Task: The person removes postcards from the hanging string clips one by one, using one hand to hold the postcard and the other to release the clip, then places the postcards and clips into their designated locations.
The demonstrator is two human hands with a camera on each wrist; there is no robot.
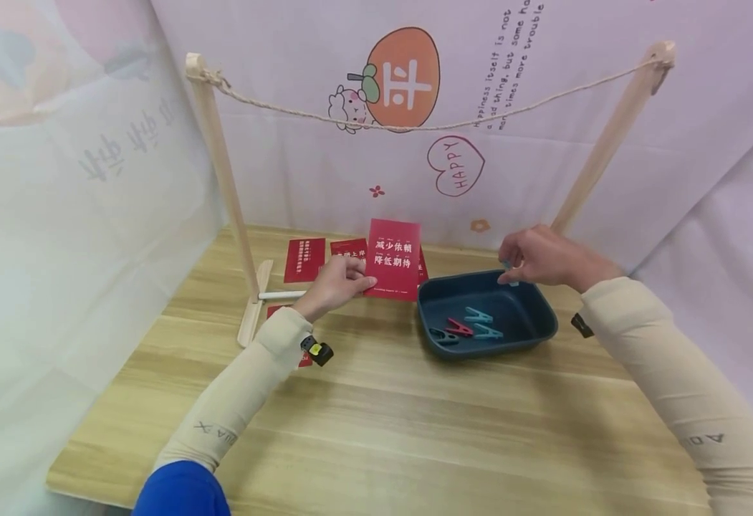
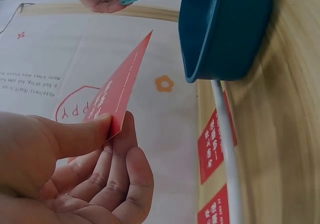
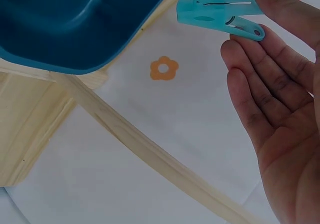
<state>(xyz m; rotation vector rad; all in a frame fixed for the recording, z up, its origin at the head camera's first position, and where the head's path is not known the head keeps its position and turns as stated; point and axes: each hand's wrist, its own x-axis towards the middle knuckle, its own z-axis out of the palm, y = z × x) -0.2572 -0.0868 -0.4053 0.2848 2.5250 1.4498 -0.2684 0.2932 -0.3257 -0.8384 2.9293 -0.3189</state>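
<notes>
My left hand (image 1: 339, 287) pinches a red card (image 1: 393, 258) by its lower left corner, thumb in front, white lettering facing me. In the left wrist view the card (image 2: 117, 91) rises from between thumb and fingers. Over the back right of a dark blue basin (image 1: 487, 350), my right hand (image 1: 537, 256) pinches a light blue clothespin. The right wrist view shows that clothespin (image 3: 217, 14) by its handles, between thumb and fingers, its tip pointing away from the hand. Several more clothespins lie in the basin, among them a red clothespin (image 1: 459, 327).
A twine line (image 1: 376, 127) sags between a left wooden post (image 1: 224, 172) and a right wooden post (image 1: 608, 143). More red cards (image 1: 304, 259) lie on the wooden table (image 1: 415, 430) behind and under my left arm. A white rod (image 1: 282, 294) runs low from the left post's foot.
</notes>
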